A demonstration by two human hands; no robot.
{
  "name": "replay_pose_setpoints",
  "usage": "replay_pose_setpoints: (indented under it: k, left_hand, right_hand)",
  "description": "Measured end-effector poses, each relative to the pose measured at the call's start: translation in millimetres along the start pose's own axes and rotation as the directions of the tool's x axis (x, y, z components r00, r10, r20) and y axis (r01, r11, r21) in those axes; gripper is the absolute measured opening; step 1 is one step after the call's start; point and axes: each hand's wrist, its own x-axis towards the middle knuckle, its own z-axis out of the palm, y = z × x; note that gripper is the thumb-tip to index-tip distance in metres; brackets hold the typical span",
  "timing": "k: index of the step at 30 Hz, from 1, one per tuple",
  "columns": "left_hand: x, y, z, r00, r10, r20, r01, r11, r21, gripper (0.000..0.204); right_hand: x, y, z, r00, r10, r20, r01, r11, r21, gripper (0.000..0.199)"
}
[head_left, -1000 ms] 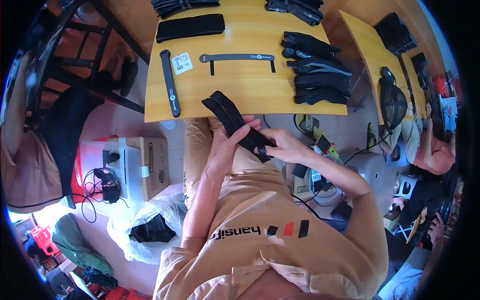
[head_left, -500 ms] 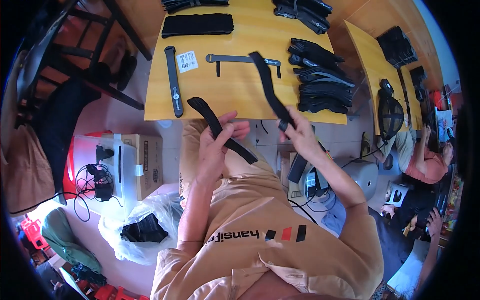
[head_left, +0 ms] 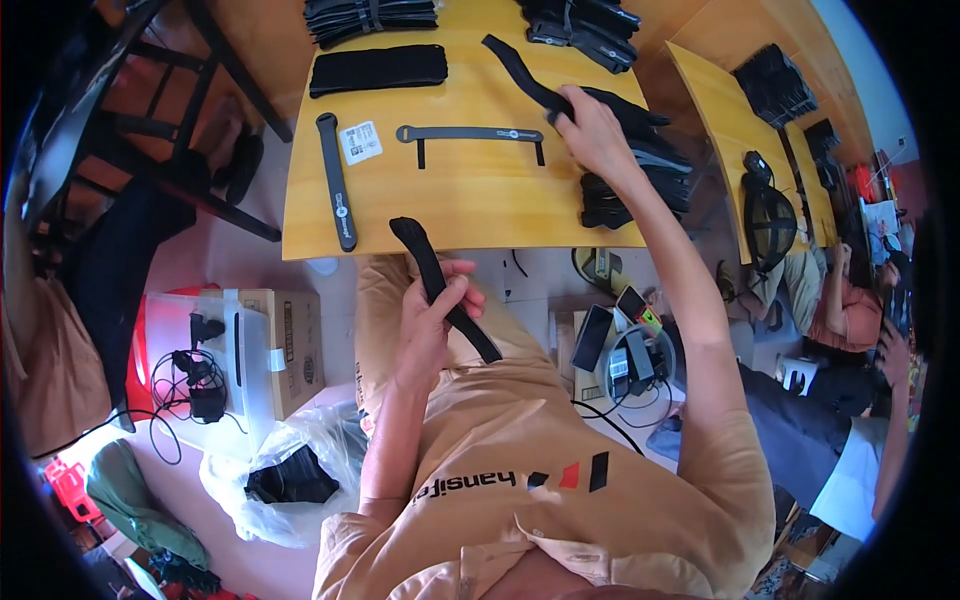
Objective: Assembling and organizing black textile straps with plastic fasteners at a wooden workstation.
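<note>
My left hand (head_left: 428, 325) is closed round a bundle of black straps (head_left: 430, 265), held at a slant over my lap just off the table's near edge. Farther out, my right hand (head_left: 598, 140) reaches over the table and grips the end of a black strap (head_left: 515, 72), whose free end points to the far left. Beneath and beside that hand lie piles of black straps (head_left: 622, 205), partly covered by it. A grey strap with a ring end (head_left: 465, 133) lies crosswise on the table, with two short black strips below it. Another grey strap (head_left: 336, 190) lies lengthwise beside a white label (head_left: 361, 143).
On the yellow table (head_left: 480, 205), a flat black stack (head_left: 380, 70) and banded strap bundles (head_left: 580, 35) lie toward the back. A cardboard box (head_left: 295, 350) and plastic bag (head_left: 270, 480) stand left on the floor. Another person (head_left: 835, 310) sits at the far right.
My right hand has moved forward with its strap, from the table's near edge to over the strap piles. The left hand keeps its bundle, slightly lower.
</note>
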Motion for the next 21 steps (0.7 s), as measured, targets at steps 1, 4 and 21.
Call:
replay_pose_setpoints:
  k: [1, 4, 21]
  left_hand:
    - [0.3, -0.8, 0.7, 1.0, -0.003, 0.005, 0.003, 1.0, 0.002, 0.027]
    - [0.4, -3.4, 4.8, 0.999, -0.038, 0.039, 0.037, 0.999, 0.024, 0.026]
    - [12.2, -3.8, 6.2, 0.994, -0.099, 0.037, 0.1, 0.995, -0.022, 0.029]
  right_hand:
    - [14.8, 1.8, 7.8, 1.0, -0.015, -0.022, 0.013, 0.998, -0.064, 0.034]
    - [57.2, -2.5, 31.8, 0.992, 0.101, 0.072, -0.087, 0.981, -0.172, 0.035]
    - [-20.7, 93.9, -98.0, 0.992, 0.015, 0.125, -0.001, 0.994, -0.108, 0.031]
